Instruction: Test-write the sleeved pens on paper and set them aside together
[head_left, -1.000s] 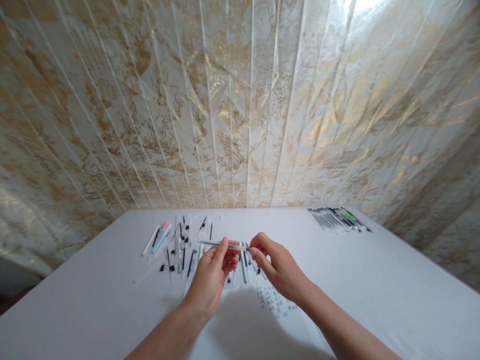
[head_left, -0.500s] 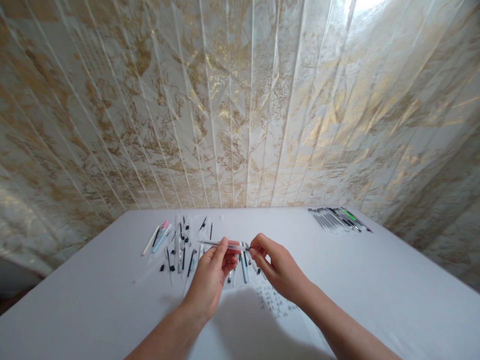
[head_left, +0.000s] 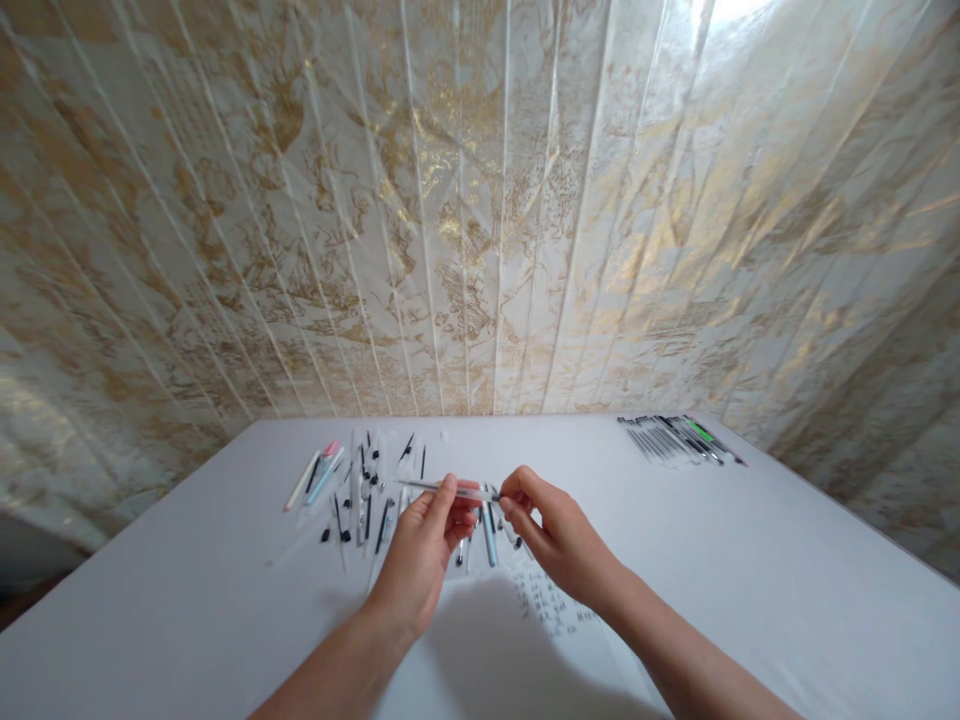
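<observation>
Between my hands a clear pen (head_left: 469, 493) lies roughly level above the table, its thin tip pointing left. My left hand (head_left: 431, 540) pinches the barrel between thumb and fingers. At the dark right end of the pen, my right hand (head_left: 551, 520) is closed with thumb and forefinger together; whether a separate part sits in that pinch is hidden by the fingers. Beneath and to the left of my hands, loose pen parts are scattered: dark refills (head_left: 383, 521), small black caps (head_left: 345, 536) and clear barrels. A light blue pen (head_left: 490, 537) lies just behind my left fingertips.
A row of assembled pens (head_left: 667, 441), one with a green part, lies at the back right. Pink, white and light blue pens (head_left: 324, 474) are at the back left. A sheet with handwriting (head_left: 551, 605) lies below my hands. A gold-patterned curtain (head_left: 465, 250) hangs behind the table (head_left: 750, 560).
</observation>
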